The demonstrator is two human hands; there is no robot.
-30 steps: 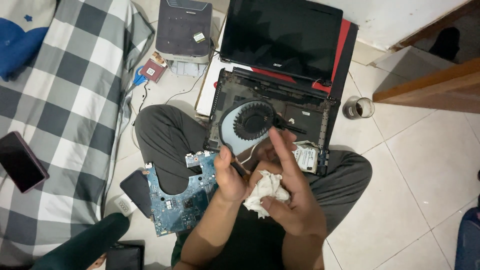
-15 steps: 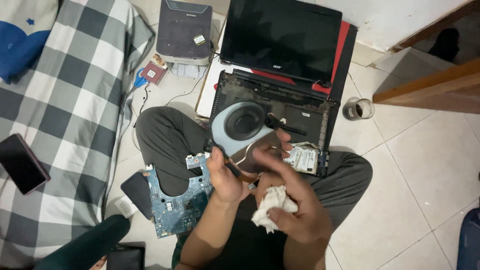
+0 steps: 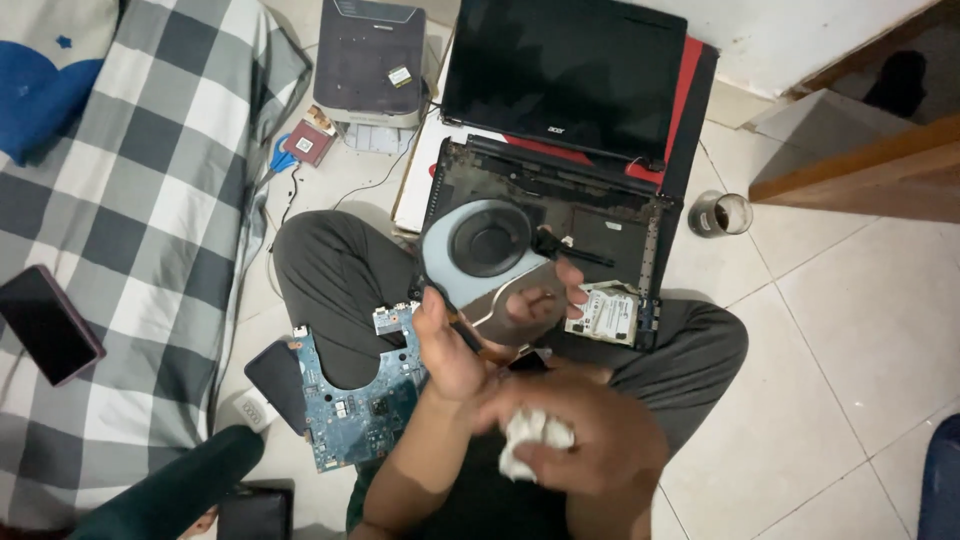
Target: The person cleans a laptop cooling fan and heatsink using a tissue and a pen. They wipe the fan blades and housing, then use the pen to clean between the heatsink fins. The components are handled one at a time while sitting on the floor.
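Now we are lifting the fan (image 3: 490, 250) higher than before, our left hand (image 3: 450, 345) closed round its copper pipe, while our right hand (image 3: 575, 440) is dropping lower, clenching a white tissue (image 3: 530, 440). The round grey fan is hovering over the opened laptop (image 3: 560, 190), hiding part of it; a blue circuit board (image 3: 355, 400) is lying beside our knee.

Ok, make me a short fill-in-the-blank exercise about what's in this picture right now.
1. The left hand holds up a round grey laptop cooling ____.
2. The right hand clutches a crumpled white ____.
3. The blue circuit board rests on the person's left ____.
4. The black phone lies on the checked ____.

Missing words: fan; tissue; leg; blanket.
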